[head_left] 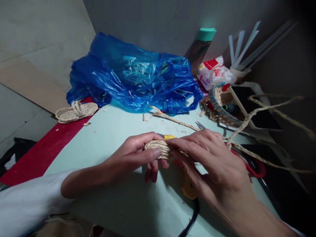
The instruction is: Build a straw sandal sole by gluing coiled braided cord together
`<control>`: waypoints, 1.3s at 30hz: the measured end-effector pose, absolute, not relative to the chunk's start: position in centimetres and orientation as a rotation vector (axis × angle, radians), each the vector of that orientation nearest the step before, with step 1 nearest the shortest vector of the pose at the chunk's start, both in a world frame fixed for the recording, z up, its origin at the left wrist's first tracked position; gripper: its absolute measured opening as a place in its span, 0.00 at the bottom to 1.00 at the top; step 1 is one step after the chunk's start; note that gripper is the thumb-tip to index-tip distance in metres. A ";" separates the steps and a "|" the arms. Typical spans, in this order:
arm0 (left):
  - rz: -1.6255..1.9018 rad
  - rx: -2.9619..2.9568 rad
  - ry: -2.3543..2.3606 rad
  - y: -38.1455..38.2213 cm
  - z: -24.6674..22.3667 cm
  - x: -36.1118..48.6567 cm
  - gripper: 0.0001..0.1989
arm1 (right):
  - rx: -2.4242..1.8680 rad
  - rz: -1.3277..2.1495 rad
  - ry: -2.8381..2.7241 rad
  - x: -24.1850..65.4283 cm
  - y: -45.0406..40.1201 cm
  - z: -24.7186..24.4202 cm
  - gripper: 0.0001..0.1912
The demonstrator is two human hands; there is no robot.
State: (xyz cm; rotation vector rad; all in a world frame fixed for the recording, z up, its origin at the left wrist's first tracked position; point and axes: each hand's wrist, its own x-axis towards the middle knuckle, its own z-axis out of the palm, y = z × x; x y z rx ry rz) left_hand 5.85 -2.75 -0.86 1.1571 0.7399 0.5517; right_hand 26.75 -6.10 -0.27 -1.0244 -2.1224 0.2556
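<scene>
Between both hands is a small oval coil of braided straw. My left hand grips its left end, with the thumb along the near side and fingers beneath. My right hand closes on the coil's right end, fingers and thumb pressed together there. A long loose straw braid loops out past the right hand. Under the hands lies a yellow glue gun, partly hidden, its black cord running toward me. Scissors with red handles are partly covered by my right hand.
A crumpled blue plastic bag fills the table's back. A woven straw slipper sits on a red strip at left. A bottle, tissue pack, glue sticks, basket and phone crowd the right.
</scene>
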 end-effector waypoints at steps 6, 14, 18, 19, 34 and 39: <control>0.492 1.224 0.837 -2.9 -0.6 5.7 0.13 | -0.985 0.403 -2.055 26.6 -6.1 -0.4 0.13; 0.440 1.301 0.899 -3.4 0.0 5.5 0.15 | -0.951 0.370 -2.117 26.5 -6.4 -0.1 0.13; 0.433 1.368 0.915 -3.6 -0.1 5.5 0.16 | -0.944 0.370 -2.155 26.4 -6.4 -0.2 0.13; 0.428 1.371 0.914 -3.6 -0.2 5.5 0.16 | -0.942 0.388 -2.159 26.4 -6.3 -0.2 0.13; 0.601 1.111 0.731 -1.5 -1.0 5.5 0.13 | -0.969 0.317 -2.137 26.6 -5.9 -1.1 0.15; 0.636 1.078 0.756 -1.7 -1.0 5.5 0.10 | -0.992 0.284 -2.185 26.7 -5.9 -0.9 0.17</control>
